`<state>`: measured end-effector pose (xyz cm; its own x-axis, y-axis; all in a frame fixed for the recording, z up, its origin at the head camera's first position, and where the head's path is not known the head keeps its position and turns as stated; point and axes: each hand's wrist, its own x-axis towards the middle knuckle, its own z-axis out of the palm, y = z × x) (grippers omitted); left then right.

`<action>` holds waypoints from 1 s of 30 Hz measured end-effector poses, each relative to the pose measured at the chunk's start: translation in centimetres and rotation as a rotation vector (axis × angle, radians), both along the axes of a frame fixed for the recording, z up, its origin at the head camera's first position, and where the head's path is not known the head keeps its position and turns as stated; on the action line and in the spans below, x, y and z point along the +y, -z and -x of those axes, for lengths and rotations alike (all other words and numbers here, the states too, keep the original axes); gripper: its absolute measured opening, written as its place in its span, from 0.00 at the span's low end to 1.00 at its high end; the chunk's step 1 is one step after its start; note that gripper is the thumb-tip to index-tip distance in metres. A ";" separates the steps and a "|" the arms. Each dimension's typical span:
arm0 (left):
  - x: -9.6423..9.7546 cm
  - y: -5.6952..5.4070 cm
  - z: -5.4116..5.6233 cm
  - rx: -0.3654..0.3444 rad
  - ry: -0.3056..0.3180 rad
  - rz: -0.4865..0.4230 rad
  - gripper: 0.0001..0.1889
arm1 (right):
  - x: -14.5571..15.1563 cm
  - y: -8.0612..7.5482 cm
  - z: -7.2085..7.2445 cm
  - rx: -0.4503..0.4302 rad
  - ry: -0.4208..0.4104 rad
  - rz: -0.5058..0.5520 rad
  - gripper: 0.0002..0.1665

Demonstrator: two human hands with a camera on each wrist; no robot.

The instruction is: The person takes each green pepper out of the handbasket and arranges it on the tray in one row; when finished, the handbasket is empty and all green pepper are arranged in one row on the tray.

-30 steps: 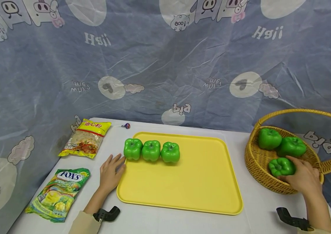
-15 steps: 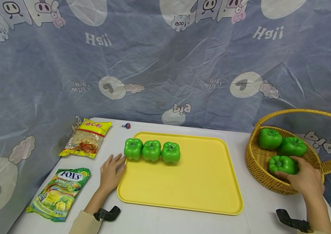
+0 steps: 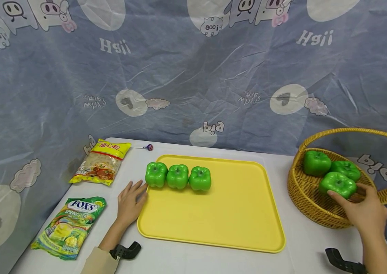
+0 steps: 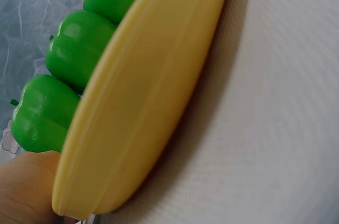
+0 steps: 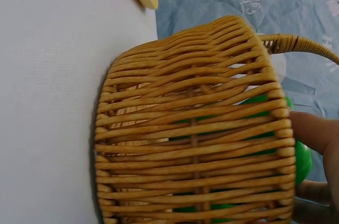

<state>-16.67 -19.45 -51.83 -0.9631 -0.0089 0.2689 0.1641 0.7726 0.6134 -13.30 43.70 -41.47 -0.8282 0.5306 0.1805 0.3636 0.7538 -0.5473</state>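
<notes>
In the head view my right hand (image 3: 368, 207) grips a green bell pepper (image 3: 338, 185) over the wicker basket (image 3: 303, 201), thumb on its near side and fingers behind. Two more peppers, a left one (image 3: 316, 163) and a right one (image 3: 346, 169), lie in the basket's far part. The basket's wall (image 5: 196, 144) fills much of the right wrist view and partly hides the held pepper. My left hand (image 3: 130, 203) rests at the left edge of the yellow tray (image 3: 227, 217), fingertips at its rim. Three green peppers (image 3: 177, 176) stand in a row along the tray's far left.
Left of the tray lie a pasta bag (image 3: 100, 161) and a green FOX'S candy bag (image 3: 70, 227). A lollipop (image 3: 148, 147) lies behind them, near the tray's far left corner. The basket's tall handle (image 3: 354, 130) arches over its opening. A patterned cloth (image 3: 186, 76) hangs behind the table.
My right hand has taken hold of the near pepper in the basket, tilted it and raised it. My left hand stays in place at the tray.
</notes>
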 end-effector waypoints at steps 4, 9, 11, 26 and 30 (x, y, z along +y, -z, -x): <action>0.0 0.0 0.0 -0.007 0.000 0.002 0.21 | -0.7 -0.9 -0.2 0.058 0.016 0.030 0.55; 0.0 0.0 0.0 -0.006 0.001 0.004 0.21 | -1.7 -2.2 -0.3 0.122 0.007 0.053 0.54; 0.0 0.0 0.0 -0.006 0.001 0.004 0.21 | -2.1 -2.7 -0.2 0.124 -0.004 0.048 0.55; 0.0 0.0 0.0 -0.011 0.003 -0.001 0.21 | -6.6 -4.5 0.8 0.121 -0.288 0.042 0.54; -0.1 0.0 0.1 -0.014 0.005 -0.002 0.21 | -8.3 -4.2 1.4 0.117 -0.386 0.050 0.52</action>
<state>-16.72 -19.51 -51.83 -0.9668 -0.0041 0.2556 0.1598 0.7707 0.6168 -14.65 35.44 -37.26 -0.9436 0.1954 0.2674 -0.0078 0.7941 -0.6077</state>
